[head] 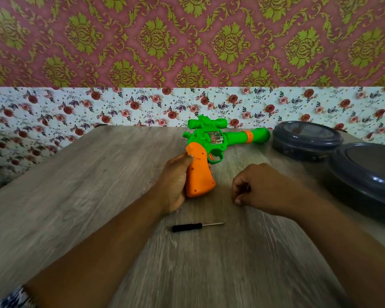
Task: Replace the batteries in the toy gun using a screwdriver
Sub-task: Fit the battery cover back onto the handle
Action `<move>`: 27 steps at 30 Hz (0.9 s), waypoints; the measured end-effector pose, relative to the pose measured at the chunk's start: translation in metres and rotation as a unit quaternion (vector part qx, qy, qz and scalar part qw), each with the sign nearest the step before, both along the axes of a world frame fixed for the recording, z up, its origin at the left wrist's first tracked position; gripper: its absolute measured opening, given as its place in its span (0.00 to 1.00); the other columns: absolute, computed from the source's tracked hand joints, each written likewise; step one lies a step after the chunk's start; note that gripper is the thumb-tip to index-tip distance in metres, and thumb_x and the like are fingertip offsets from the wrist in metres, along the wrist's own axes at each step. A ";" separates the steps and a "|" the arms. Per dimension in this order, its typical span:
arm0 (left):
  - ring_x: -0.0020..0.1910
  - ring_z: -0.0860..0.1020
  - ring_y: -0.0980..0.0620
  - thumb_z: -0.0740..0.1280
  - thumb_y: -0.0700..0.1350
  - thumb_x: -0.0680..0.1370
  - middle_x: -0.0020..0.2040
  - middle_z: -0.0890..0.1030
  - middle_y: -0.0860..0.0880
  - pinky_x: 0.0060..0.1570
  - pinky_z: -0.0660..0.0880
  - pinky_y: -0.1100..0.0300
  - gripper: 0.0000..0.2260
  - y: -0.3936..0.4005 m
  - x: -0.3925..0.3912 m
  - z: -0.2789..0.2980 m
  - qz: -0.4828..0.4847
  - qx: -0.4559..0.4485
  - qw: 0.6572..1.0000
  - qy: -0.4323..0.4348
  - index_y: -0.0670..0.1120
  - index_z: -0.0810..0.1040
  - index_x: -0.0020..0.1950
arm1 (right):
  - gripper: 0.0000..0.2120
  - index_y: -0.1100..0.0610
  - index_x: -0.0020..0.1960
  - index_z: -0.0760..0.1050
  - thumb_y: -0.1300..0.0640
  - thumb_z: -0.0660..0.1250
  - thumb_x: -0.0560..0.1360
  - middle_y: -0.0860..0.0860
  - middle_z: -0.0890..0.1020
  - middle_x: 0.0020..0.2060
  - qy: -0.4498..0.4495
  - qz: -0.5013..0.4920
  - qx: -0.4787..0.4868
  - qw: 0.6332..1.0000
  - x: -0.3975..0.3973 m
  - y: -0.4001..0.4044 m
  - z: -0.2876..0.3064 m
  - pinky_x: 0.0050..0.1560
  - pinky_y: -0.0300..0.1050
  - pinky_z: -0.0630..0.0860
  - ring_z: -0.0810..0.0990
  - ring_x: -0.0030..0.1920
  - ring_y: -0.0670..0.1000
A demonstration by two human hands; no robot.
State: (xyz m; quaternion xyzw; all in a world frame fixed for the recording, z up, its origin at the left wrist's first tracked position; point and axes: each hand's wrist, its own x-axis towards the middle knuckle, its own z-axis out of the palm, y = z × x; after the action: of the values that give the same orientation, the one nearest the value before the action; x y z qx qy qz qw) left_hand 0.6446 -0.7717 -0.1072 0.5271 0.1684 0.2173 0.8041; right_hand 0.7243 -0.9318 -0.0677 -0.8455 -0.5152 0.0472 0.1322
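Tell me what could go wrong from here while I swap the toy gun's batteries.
1. Your right hand seems to pinch something thin and tiny, maybe a screw; dropped on the streaky wood-grain table, it could be hard to spot.
2. Your left hand grips only the toy gun by its orange handle, so the long barrel may swing.
3. The screwdriver lies loose between your arms; a forearm could knock it away.

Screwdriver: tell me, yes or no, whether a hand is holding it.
No, the screwdriver lies alone on the table, nearer the camera than both hands.
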 end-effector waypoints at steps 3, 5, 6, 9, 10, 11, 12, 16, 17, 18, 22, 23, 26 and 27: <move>0.46 0.79 0.44 0.54 0.44 0.81 0.49 0.79 0.39 0.49 0.75 0.50 0.19 -0.002 0.000 0.002 -0.002 -0.014 1.000 -0.004 0.39 0.65 0.70 | 0.01 0.55 0.40 0.81 0.59 0.70 0.70 0.48 0.80 0.37 -0.024 0.008 0.006 1.000 0.000 0.001 -0.004 0.38 0.36 0.69 0.76 0.40 0.45; 0.45 0.78 0.44 0.51 0.44 0.81 0.47 0.79 0.39 0.47 0.74 0.51 0.17 -0.006 -0.001 0.004 -0.001 -0.020 1.000 -0.017 0.38 0.67 0.67 | 0.02 0.55 0.42 0.80 0.59 0.69 0.71 0.49 0.81 0.40 -0.032 0.009 0.009 0.999 -0.001 0.001 -0.006 0.39 0.37 0.69 0.75 0.41 0.45; 0.44 0.78 0.44 0.50 0.43 0.82 0.46 0.79 0.39 0.48 0.74 0.51 0.17 -0.007 -0.002 0.004 0.001 -0.017 1.000 -0.023 0.39 0.68 0.66 | 0.02 0.56 0.43 0.80 0.59 0.68 0.72 0.49 0.81 0.41 -0.033 0.010 0.016 0.999 -0.001 0.002 -0.007 0.40 0.37 0.69 0.74 0.41 0.45; 0.44 0.79 0.45 0.49 0.41 0.81 0.46 0.80 0.40 0.50 0.75 0.51 0.16 -0.010 -0.002 0.004 0.010 0.034 0.999 -0.020 0.41 0.69 0.66 | 0.02 0.57 0.43 0.78 0.59 0.67 0.73 0.49 0.79 0.40 -0.033 0.024 0.088 0.995 -0.006 0.008 -0.007 0.36 0.28 0.64 0.71 0.37 0.42; 0.47 0.79 0.46 0.50 0.41 0.81 0.49 0.80 0.41 0.53 0.75 0.50 0.17 -0.010 -0.002 0.003 0.016 0.064 0.998 -0.010 0.41 0.69 0.67 | 0.02 0.56 0.42 0.77 0.59 0.67 0.73 0.48 0.77 0.37 -0.028 0.028 0.123 0.992 -0.009 0.011 -0.007 0.36 0.27 0.63 0.69 0.35 0.41; 0.51 0.79 0.46 0.51 0.40 0.81 0.54 0.80 0.41 0.58 0.74 0.48 0.17 -0.010 -0.002 0.003 0.020 0.093 0.995 -0.001 0.41 0.68 0.69 | 0.03 0.56 0.41 0.75 0.59 0.67 0.73 0.47 0.74 0.35 -0.016 0.029 0.157 0.987 -0.014 0.015 -0.008 0.36 0.26 0.63 0.68 0.34 0.42; 0.55 0.78 0.46 0.52 0.39 0.81 0.60 0.78 0.42 0.62 0.71 0.47 0.18 -0.010 -0.001 0.002 0.024 0.115 0.993 0.003 0.41 0.67 0.70 | 0.05 0.55 0.40 0.72 0.60 0.67 0.73 0.46 0.73 0.35 -0.002 0.031 0.185 0.982 -0.018 0.018 -0.009 0.36 0.27 0.63 0.68 0.35 0.43; 0.65 0.72 0.47 0.54 0.39 0.81 0.68 0.72 0.44 0.69 0.65 0.47 0.19 -0.012 -0.002 0.003 0.031 0.158 0.987 0.012 0.42 0.65 0.72 | 0.05 0.57 0.39 0.72 0.62 0.67 0.73 0.49 0.74 0.37 0.010 0.036 0.239 0.970 -0.026 0.025 -0.015 0.35 0.34 0.62 0.70 0.39 0.47; 0.67 0.71 0.47 0.55 0.40 0.81 0.70 0.71 0.44 0.70 0.64 0.47 0.19 -0.013 -0.003 0.003 0.035 0.165 0.986 0.015 0.43 0.64 0.73 | 0.04 0.59 0.40 0.74 0.62 0.67 0.73 0.50 0.75 0.37 0.012 0.034 0.251 0.967 -0.025 0.025 -0.016 0.36 0.37 0.62 0.71 0.39 0.48; 0.68 0.70 0.49 0.55 0.40 0.81 0.71 0.69 0.46 0.71 0.63 0.48 0.20 -0.013 -0.003 0.002 0.043 0.174 0.984 0.017 0.43 0.64 0.73 | 0.03 0.60 0.40 0.75 0.62 0.67 0.73 0.50 0.76 0.37 0.018 0.031 0.264 0.964 -0.025 0.025 -0.016 0.37 0.38 0.62 0.72 0.39 0.48; 0.68 0.68 0.53 0.57 0.39 0.80 0.72 0.67 0.47 0.71 0.62 0.54 0.20 -0.019 -0.005 0.004 0.052 0.218 0.975 0.007 0.42 0.63 0.73 | 0.04 0.57 0.40 0.74 0.62 0.66 0.73 0.49 0.76 0.37 0.035 0.025 0.293 0.955 -0.023 0.024 -0.016 0.37 0.36 0.65 0.72 0.38 0.47; 0.67 0.68 0.55 0.57 0.39 0.80 0.72 0.67 0.48 0.70 0.63 0.56 0.20 -0.021 -0.005 0.005 0.051 0.226 0.973 0.004 0.42 0.63 0.73 | 0.05 0.55 0.40 0.73 0.62 0.66 0.73 0.48 0.76 0.36 0.040 0.024 0.298 0.954 -0.023 0.024 -0.015 0.38 0.33 0.65 0.72 0.38 0.47; 0.65 0.67 0.59 0.57 0.39 0.80 0.72 0.67 0.48 0.65 0.63 0.63 0.20 -0.021 -0.006 0.005 0.052 0.237 0.970 -0.003 0.42 0.63 0.73 | 0.06 0.54 0.39 0.72 0.62 0.66 0.73 0.46 0.76 0.35 0.064 0.025 0.305 0.950 -0.023 0.024 -0.015 0.39 0.33 0.66 0.73 0.37 0.46; 0.64 0.67 0.59 0.57 0.39 0.80 0.72 0.67 0.48 0.64 0.63 0.64 0.20 -0.021 -0.006 0.006 0.051 0.239 0.970 -0.003 0.42 0.62 0.73 | 0.06 0.54 0.39 0.72 0.62 0.66 0.73 0.46 0.75 0.34 0.067 0.026 0.305 0.950 -0.023 0.024 -0.015 0.40 0.34 0.67 0.73 0.37 0.45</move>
State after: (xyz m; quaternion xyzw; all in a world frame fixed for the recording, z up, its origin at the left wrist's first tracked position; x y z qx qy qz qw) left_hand 0.6387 -0.7931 -0.1012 0.6942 0.1358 0.2939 0.6429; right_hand 0.7016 -0.9079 -0.0825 -0.7462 -0.5165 -0.0526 0.4167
